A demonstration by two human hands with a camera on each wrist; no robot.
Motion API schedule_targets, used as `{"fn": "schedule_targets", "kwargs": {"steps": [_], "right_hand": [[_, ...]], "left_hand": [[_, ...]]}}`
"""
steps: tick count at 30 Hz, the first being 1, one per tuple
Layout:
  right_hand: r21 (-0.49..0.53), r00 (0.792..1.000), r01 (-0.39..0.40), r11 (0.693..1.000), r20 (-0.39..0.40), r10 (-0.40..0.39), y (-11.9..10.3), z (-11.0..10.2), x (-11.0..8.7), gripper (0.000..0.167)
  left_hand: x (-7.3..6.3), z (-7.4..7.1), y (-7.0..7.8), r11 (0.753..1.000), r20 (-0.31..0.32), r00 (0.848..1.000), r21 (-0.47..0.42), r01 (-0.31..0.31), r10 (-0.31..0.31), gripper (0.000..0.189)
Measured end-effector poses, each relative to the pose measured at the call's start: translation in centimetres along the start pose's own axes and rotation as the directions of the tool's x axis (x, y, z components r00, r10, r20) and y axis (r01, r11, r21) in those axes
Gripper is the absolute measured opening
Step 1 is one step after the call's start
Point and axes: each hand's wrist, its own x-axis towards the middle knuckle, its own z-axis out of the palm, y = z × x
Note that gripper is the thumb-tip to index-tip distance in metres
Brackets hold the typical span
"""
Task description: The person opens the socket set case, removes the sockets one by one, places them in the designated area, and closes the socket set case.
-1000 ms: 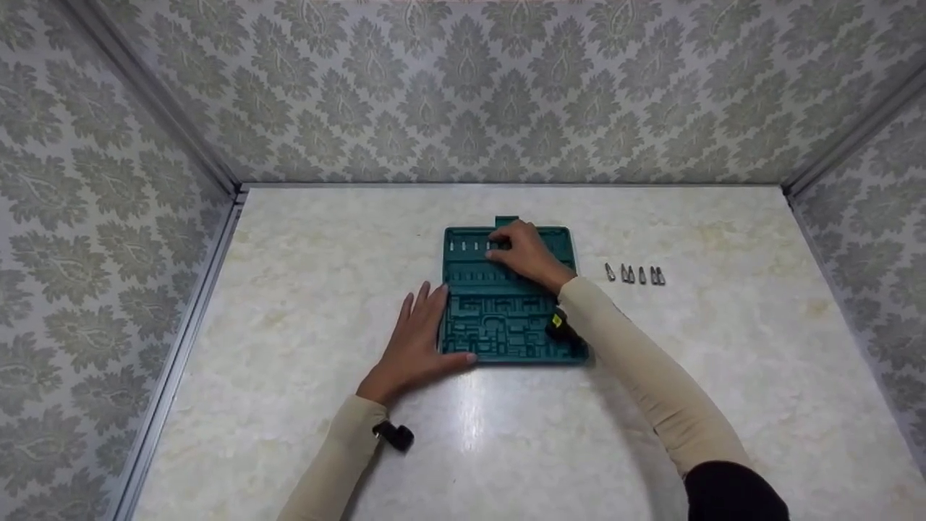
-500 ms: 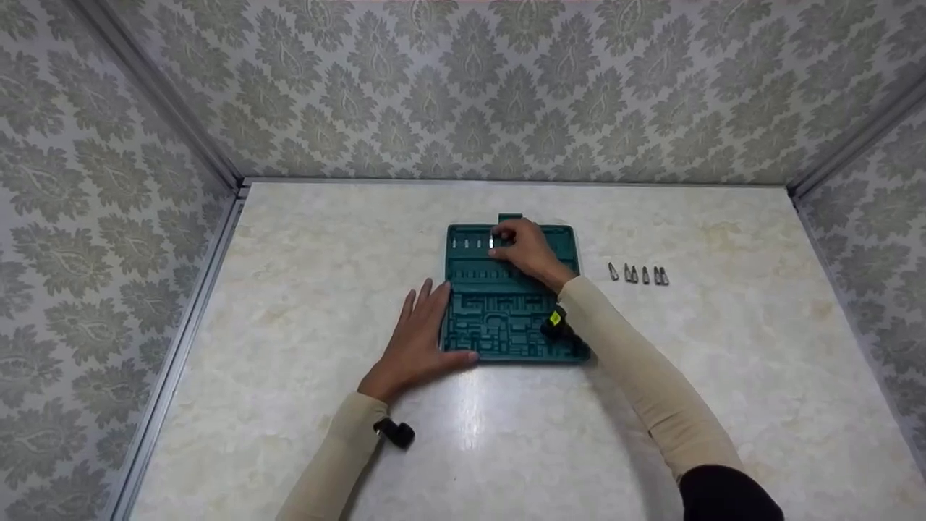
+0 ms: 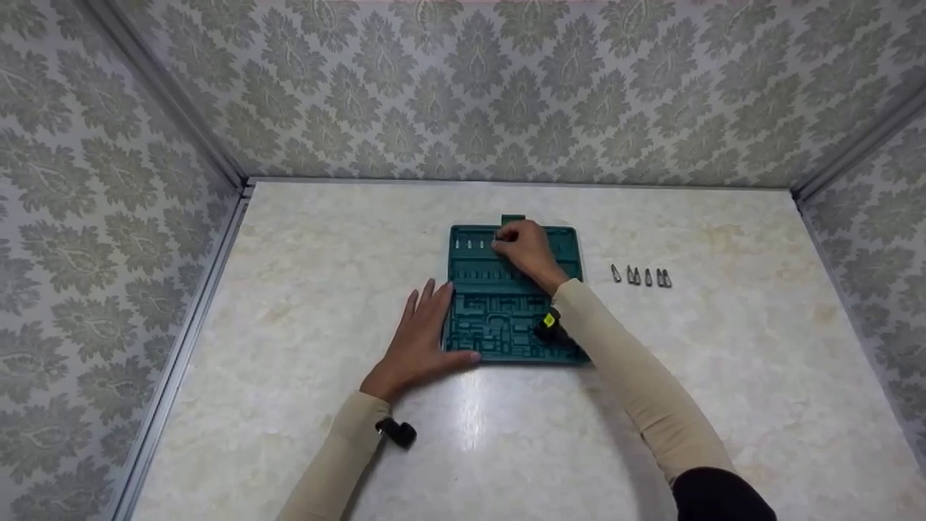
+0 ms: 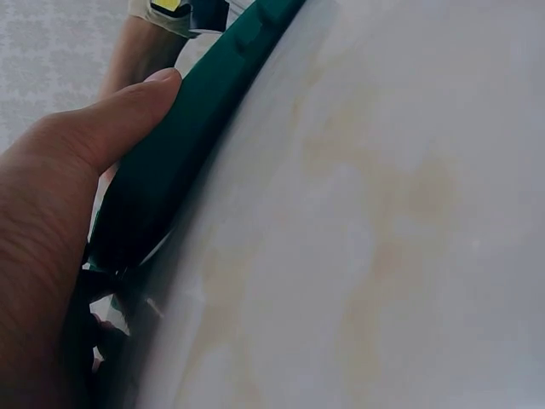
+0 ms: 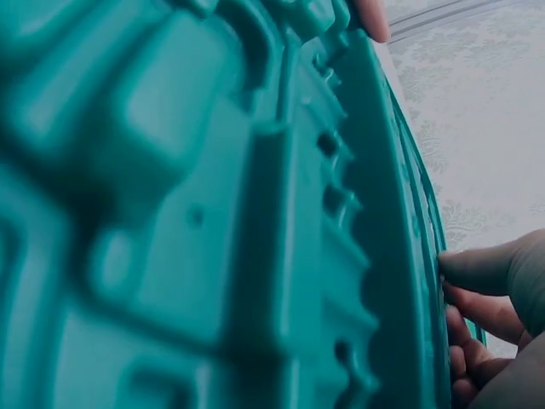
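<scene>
A green moulded tool case [image 3: 499, 325] lies spread flat on the table. My left hand [image 3: 416, 347] rests at its left edge with fingers spread, and the thumb lies on the near edge; the left wrist view shows this thumb [image 4: 128, 115] on the case's rim. Over the far part of the case, my right hand [image 3: 527, 250] has thumb and forefinger together at the row of slots, pinching a small metal screwdriver bit that the fingers mostly hide. To the left of those fingers, a few silver bits [image 3: 469, 244] sit in the row.
Several loose metal bits [image 3: 648, 277] lie in a row on the pale marbled table [image 3: 723, 347], right of the case. A green latch tab [image 3: 513, 218] sticks out at the case's far edge. Patterned walls [image 3: 477, 94] enclose the back and sides.
The right thumb and forefinger have drawn closer together over the slot, covering the bit seen between them half a second ago. The left hand has kept its place on the case.
</scene>
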Motion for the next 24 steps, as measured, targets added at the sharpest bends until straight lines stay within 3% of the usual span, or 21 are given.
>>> {"fn": "schedule_targets", "kwargs": {"steps": [6, 11, 16, 24], "right_hand": [[0.123, 0.997, -0.009, 0.992, -0.079, 0.019, -0.1, -0.7, 0.3, 0.016], [0.247, 0.988, 0.020, 0.969, -0.154, 0.019, -0.1, -3.5, 0.0, 0.019], [0.234, 0.987, 0.036, 0.972, -0.164, 0.003, 0.5, -6.8, -1.3, 0.023], [0.136, 0.986, -0.008, 0.991, -0.166, 0.031, 2.9, -11.2, -4.5, 0.028]], "left_hand": [[-0.1, 0.0, -0.1, 1.000, -0.015, 1.000, 0.001, -0.026, 0.026, 0.133], [-0.1, 0.1, -0.1, 1.000, -0.013, 1.000, 0.002, -0.025, 0.025, 0.134], [-0.2, 0.0, -0.1, 1.000, -0.010, 1.000, -0.015, -0.017, 0.016, 0.134], [-0.1, 0.0, -0.1, 1.000, -0.008, 1.000, -0.022, -0.017, 0.017, 0.135]]}}
